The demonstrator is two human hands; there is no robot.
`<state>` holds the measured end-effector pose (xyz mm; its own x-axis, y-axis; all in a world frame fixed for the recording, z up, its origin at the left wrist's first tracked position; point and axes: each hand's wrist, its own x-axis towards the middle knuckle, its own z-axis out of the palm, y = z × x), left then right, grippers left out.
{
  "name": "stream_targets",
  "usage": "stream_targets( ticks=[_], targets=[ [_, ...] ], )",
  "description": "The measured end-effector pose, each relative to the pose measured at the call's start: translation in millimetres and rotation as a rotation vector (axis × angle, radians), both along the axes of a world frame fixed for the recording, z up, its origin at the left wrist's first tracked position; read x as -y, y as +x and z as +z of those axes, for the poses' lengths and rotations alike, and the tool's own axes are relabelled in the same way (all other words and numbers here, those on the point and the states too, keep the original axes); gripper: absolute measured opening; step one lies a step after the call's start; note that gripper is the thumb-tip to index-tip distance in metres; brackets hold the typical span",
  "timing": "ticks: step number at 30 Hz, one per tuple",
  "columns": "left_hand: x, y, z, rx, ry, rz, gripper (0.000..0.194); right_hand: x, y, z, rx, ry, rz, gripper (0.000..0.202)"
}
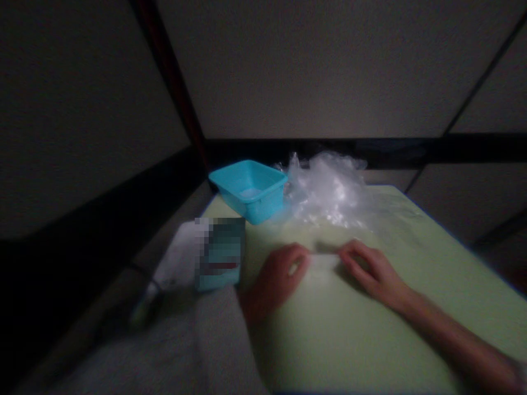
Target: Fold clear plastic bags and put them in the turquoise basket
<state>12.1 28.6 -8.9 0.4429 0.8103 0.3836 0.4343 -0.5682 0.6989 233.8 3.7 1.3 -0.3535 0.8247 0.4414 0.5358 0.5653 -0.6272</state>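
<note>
Between my two hands a small pale, see-through piece (324, 264), which looks like thin plastic film or a small bag, is stretched just above the table. My left hand (284, 269) pinches its left end with curled fingers. At the other end, the thumb and fingertips of my right hand (373, 269) are pressed together on it. The dim, blurred picture hides the piece's exact outline. Beyond my hands lies a heap of crumpled clear plastic bags (333, 186).
A turquoise plastic basin (265, 206) stands at the table's back left, with something pale inside. Nearer, left of my left hand, is a pixelated greenish object (222, 252) beside a white item (181, 255). The light green table (349, 345) adjoins dark-framed wall panels (321, 71).
</note>
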Motion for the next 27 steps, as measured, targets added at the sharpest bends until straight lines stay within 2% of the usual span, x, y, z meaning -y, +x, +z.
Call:
stream_targets(
  ticks=[3, 7, 10, 13, 19, 24, 27],
  targets=[
    [2, 1, 2.1, 0.132, -0.149, 0.095, 0.018, -3, -11, 7.7, -0.16, -0.107, -0.029, 0.018],
    [-5, 0, -5.0, 0.321, -0.383, 0.09, 0.021, -15, -26, 12.3, -0.394, -0.323, -0.053, 0.022],
    [-10, -1, -10.9, 0.371, -0.429, 0.115, 0.021, -22, -33, 9.5, -0.552, -0.422, -0.072, 0.023],
    [-12, -1, -12.3, 0.391, -0.448, 0.125, 0.02, -21, -36, 3.4, -0.615, -0.502, -0.053, 0.031],
    [-9, 1, -13.1, 0.431, -0.503, 0.117, 0.021, -9, -43, -6.2, -0.683, -0.505, -0.104, 0.041],
    [-12, -1, -16.2, 0.436, -0.512, 0.104, 0.022, -5, -45, -2.0, -0.727, -0.527, -0.086, 0.043],
    [-13, -3, -16.6, 0.413, -0.515, 0.094, 0.023, -5, -44, 1.6, -0.703, -0.485, -0.061, 0.048]
  ],
)
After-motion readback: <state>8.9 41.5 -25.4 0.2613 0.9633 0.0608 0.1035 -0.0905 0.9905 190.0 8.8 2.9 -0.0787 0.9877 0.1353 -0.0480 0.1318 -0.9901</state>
